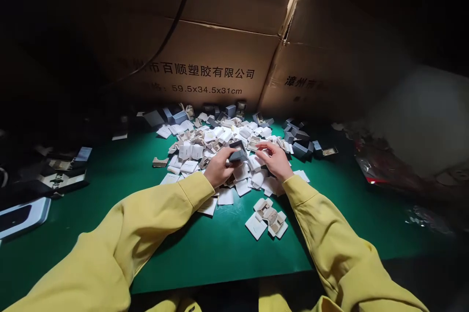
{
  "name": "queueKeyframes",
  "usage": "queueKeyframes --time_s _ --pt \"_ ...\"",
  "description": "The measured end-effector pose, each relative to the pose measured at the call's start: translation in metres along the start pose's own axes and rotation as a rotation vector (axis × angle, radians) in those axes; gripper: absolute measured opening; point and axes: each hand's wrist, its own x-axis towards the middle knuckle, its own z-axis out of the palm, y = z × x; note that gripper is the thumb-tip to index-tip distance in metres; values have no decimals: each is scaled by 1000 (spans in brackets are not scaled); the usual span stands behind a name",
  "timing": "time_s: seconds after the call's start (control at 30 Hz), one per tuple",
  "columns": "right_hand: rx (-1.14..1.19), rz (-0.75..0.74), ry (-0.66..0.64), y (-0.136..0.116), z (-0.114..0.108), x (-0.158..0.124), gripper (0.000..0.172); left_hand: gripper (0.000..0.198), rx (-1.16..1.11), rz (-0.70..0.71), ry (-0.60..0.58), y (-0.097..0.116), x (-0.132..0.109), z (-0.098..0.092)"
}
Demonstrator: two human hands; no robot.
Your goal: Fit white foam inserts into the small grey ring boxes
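Observation:
My left hand [221,165] is closed around a small dark grey box [239,154], tilted so its open top shows a paler inside. Close by on the right, my right hand [274,159] hovers at the pile with curved fingers and the thumb apart. Its fingertips are beside a folded beige cardboard piece [254,143]; whether they touch it I cannot tell. Beneath both hands spreads a heap of white folded cardboard inserts [188,166]. Nearer to me, a partly unfolded cardboard insert [266,219] lies alone on the green table [205,263].
Large cardboard cartons [220,48] stand behind the heap. More small dark boxes [300,148] lie at its right and back edges. On the left are a phone-like device [25,217] and a dark tray-like piece [62,181]. A clear plastic bag [388,165] rests at right.

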Motion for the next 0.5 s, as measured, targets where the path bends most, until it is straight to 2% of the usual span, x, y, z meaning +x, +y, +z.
queueKeyframes --time_s 0.13,0.23,0.33,0.4,0.5 --pt "-96 -45 12 12 5 -10 17 27 -41 -173 97 -1 -1 1" --pt "-167 -103 17 13 3 -16 18 27 -45 -193 89 0 -1 0" --pt "-116 -132 7 9 3 -18 22 28 -41 -220 78 2 0 -1" --pt "-50 -107 15 7 3 -18 24 28 -44 -230 69 3 0 -1" --pt "42 11 34 8 1 -17 29 27 -28 -222 62 4 -1 -2"
